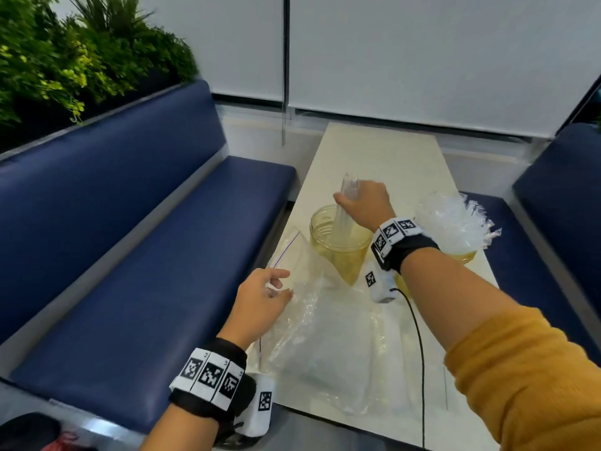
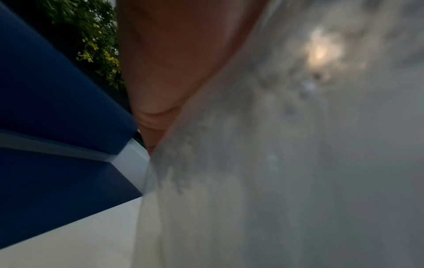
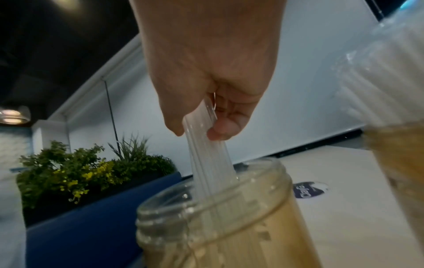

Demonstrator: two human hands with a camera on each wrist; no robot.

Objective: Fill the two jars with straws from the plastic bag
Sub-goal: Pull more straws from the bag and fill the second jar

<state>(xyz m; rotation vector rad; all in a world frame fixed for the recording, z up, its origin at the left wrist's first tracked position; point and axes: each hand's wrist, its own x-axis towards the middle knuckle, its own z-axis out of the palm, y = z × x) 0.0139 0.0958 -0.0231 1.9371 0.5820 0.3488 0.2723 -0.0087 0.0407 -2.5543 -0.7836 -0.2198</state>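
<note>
Lowering straws (image 1: 347,203) into jar (image 1: 338,245), fist closed

**Materials and surface finishes at the table**

The 2 jars, near jar (image 1: 338,236) and far jar (image 1: 468,252), are clear, yellow-tinted, glossy plastic or glass; which cannot be told. The straws (image 3: 206,163) are smooth, translucent plastic. The plastic bag (image 1: 325,353) is thin, crinkled, shiny film. The table (image 1: 383,151) has a smooth, pale, matt top. The bench (image 1: 130,255) is blue, faintly sheened upholstery. The sleeve (image 1: 536,385) is mustard cloth.
</note>
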